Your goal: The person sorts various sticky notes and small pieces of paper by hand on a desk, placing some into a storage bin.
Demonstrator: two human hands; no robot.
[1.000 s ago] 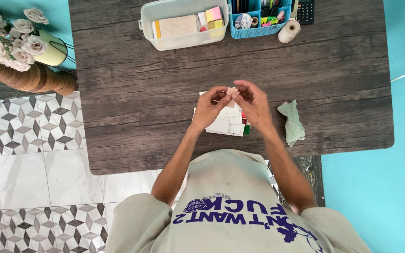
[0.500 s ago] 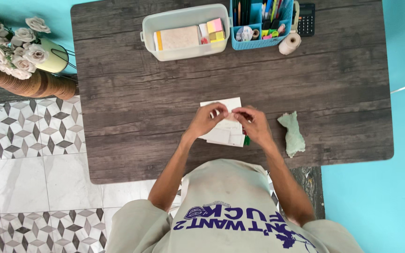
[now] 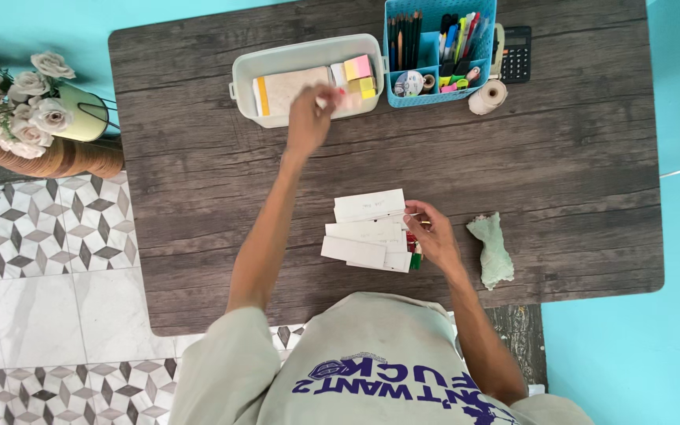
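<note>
Left hand [image 3: 308, 118] pinching a small pink slip [image 3: 346, 100] over the clear bin [image 3: 244, 75] at eleven o'clock, right hand [image 3: 433, 234] loosely curled, fingertips on white paper slips [image 3: 365, 228].

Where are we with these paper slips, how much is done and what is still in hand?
Done: a stack of white paper slips lies sorted on the table. In hand: the left hand holds a small pinkish piece over the clear bin, while the right hand rests at the stack's edge. Left: the piece is not yet released, and how many slips remain cannot be told.

Beige short-sleeved shirt [image 3: 371, 354] — purple print, bare forearms
</note>
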